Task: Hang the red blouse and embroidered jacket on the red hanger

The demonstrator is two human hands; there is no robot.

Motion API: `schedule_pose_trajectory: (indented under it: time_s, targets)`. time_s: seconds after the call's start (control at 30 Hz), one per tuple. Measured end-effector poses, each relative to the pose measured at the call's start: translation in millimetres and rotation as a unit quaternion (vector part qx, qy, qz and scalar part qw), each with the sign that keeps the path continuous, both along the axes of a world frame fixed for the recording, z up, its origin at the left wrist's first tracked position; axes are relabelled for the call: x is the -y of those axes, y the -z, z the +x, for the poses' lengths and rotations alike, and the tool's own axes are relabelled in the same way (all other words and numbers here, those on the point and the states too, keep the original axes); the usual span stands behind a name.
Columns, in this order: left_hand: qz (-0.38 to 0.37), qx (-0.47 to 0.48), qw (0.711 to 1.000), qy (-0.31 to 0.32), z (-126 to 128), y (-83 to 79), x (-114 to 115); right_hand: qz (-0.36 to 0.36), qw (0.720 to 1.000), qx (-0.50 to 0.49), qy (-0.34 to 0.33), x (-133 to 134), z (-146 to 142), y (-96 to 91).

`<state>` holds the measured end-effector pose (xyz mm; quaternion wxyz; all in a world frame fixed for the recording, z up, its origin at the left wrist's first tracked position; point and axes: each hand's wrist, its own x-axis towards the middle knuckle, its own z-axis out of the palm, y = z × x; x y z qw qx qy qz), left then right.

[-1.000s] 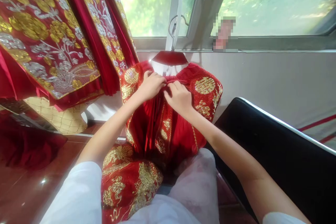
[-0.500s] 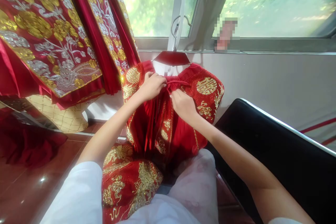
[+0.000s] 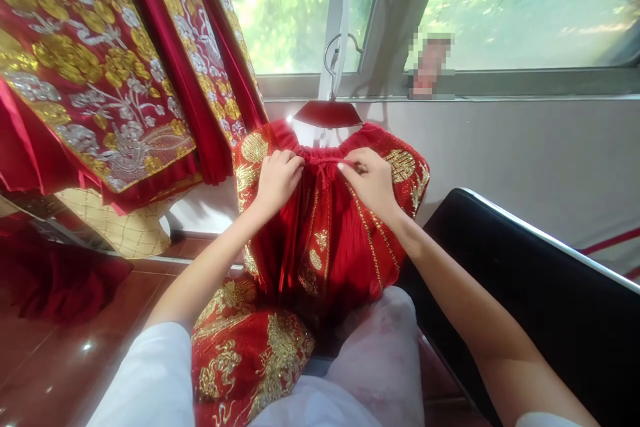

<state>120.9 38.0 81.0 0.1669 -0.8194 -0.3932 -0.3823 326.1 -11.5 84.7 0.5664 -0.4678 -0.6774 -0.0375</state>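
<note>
A red skirt with gold embroidery (image 3: 316,260) hangs by its gathered waistband from a hanger (image 3: 330,113) in front of me. At the middle of the waistband, a red cord (image 3: 327,161) is looped in what looks like a bow or knot, with its thin ends hanging down. My left hand (image 3: 281,177) is closed at the left of the knot, its fingertips pinching the cord against the waistband. On the other side, my right hand (image 3: 371,181) pinches the cord's right loop between thumb and fingers. The lower skirt drapes toward my lap.
A red garment with gold and silver embroidery (image 3: 95,60) hangs at the left, above a cream form (image 3: 117,221) and dark red cloth (image 3: 65,273) near the tiled floor. A black panel with a pale edge (image 3: 525,293) stands at the right. Windows (image 3: 525,10) are behind.
My hands have moved apart, the right one shifting right and slightly up, the left a little left and down. The cord now stretches sideways across the knot.
</note>
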Motion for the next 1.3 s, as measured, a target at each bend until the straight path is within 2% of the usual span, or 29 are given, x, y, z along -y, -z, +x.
schedule_pose_trajectory:
  time_s: [0.03,0.1,0.13,0.2,0.27,0.37,0.43,0.57,0.77,0.9,1.07,1.2,1.3]
  targets:
    - [-0.008,0.019,1.0,0.016,0,-0.6,0,-0.034,0.996,-0.062,-0.049,-1,0,-1.4]
    - [-0.045,0.093,0.992,0.073,2,-3.2,1,-0.115,0.963,-0.191,-0.151,-2,-1,-4.9]
    - [-0.074,0.144,0.981,0.109,3,-4.8,1,-0.147,0.937,-0.247,-0.197,-2,-1,-6.9]
    - [-0.151,0.253,0.938,0.182,7,-7.7,2,-0.161,0.895,-0.33,-0.254,-3,-2,-10.5]
    - [-0.242,0.343,0.874,0.245,11,-10.4,3,-0.135,0.877,-0.379,-0.262,-5,-3,-12.7]
    - [-0.351,0.426,0.779,0.298,16,-13.9,3,-0.106,0.88,-0.396,-0.24,-9,-5,-12.9]
    - [-0.367,0.449,0.756,0.303,16,-14.8,1,-0.092,0.889,-0.392,-0.218,-11,-5,-11.6]
    - [-0.345,0.436,0.778,0.293,14,-12.3,-2,-0.085,0.896,-0.389,-0.194,-13,-2,-9.7]
    - [-0.337,0.388,0.813,0.275,12,-9.7,-3,-0.176,0.874,-0.379,-0.246,-11,9,-12.8]
    - [-0.333,0.386,0.816,0.273,12,-8.7,-4,-0.234,0.868,-0.344,-0.273,-7,15,-17.2]
    - [-0.334,0.394,0.813,0.269,10,-5.6,-7,-0.251,0.852,-0.39,-0.241,-1,14,-17.0]
    - [-0.296,0.379,0.834,0.271,9,-5.1,-10,-0.207,0.881,-0.369,-0.213,0,17,-12.9]
    - [-0.277,0.356,0.859,0.243,6,-6.6,-11,-0.189,0.906,-0.334,-0.179,-3,23,-9.2]
